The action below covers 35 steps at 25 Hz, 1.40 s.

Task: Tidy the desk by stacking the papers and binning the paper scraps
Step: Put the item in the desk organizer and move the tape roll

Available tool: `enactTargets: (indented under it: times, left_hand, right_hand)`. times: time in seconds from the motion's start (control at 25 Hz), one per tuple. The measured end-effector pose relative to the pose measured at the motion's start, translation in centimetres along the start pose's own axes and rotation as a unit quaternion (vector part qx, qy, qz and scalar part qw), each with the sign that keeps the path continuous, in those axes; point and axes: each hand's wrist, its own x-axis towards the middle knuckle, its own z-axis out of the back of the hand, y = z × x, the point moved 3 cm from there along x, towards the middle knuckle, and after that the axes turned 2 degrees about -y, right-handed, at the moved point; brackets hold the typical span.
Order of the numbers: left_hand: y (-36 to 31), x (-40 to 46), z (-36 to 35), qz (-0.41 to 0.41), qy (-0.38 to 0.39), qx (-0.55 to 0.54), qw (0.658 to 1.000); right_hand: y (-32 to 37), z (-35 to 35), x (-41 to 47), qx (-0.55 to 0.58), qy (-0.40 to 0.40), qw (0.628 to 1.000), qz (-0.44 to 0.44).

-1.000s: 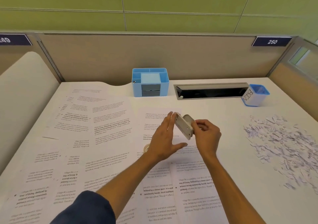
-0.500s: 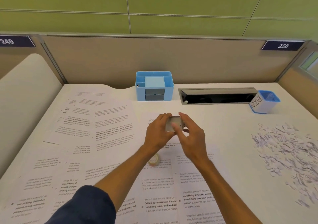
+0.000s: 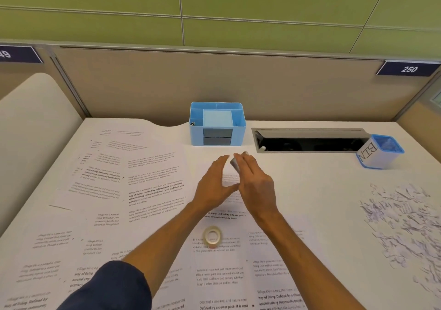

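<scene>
Several printed sheets of paper (image 3: 148, 190) lie spread over the left and middle of the white desk (image 3: 310, 178), overlapping one another. A heap of paper scraps (image 3: 405, 226) covers the desk's right side. A small blue and white cup marked BIN (image 3: 379, 153) stands at the back right. Both hands are stretched out over the middle of the desk. My right hand (image 3: 257, 185) holds a small grey-white stapler-like object (image 3: 235, 163) at its fingertips. My left hand (image 3: 214, 185) is beside it with fingers apart, close to the object.
A roll of clear tape (image 3: 212, 236) sits on the papers between my forearms. A blue desk organiser (image 3: 217, 123) stands at the back centre, next to an open cable slot (image 3: 307, 140). Partition walls close off the back and sides.
Both hands have carried the small grey-white object away from me toward the blue organiser. My left hand has loosened from it and spread its fingers. The tape roll has come into full view.
</scene>
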Motion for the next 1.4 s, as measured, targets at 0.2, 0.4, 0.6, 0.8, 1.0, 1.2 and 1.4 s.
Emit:
enactTargets:
  times: [0.2,0.4,0.6,0.8,1.0,1.2,1.4]
  left_hand:
    - [8.0,-0.3,2.0,-0.016,0.039,0.272,0.961]
    - [10.0,-0.9,1.7,-0.046,0.039,0.270,0.961]
    - [10.4,-0.8,1.7,-0.045,0.026,0.254,0.966]
    - [10.7,-0.8,1.6,-0.045,0.023,0.252,0.967]
    - [10.6,-0.6,1.6,-0.047,0.012,0.245,0.968]
    - [10.6,-0.6,1.6,-0.048,0.011,0.249,0.967]
    - [10.6,-0.6,1.6,-0.048,0.004,0.247,0.968]
  right_hand:
    - [-2.4,-1.1,3.4,-0.036,-0.017,0.999,0.024]
    - [-4.5,-2.0,9.4,-0.057,-0.063,0.996,0.029]
    - [-5.8,-3.3,15.1,-0.008,-0.010,0.997,-0.077]
    - [-6.9,-5.9,18.1,-0.036,0.044,0.994,-0.088]
    - [-7.0,-8.0,19.5,-0.050,0.092,0.986,-0.126]
    - [-7.1,-10.4,19.3,-0.099,0.113,0.977,-0.152]
    - [-7.8,-11.9,18.6,-0.146,0.130,0.970,-0.147]
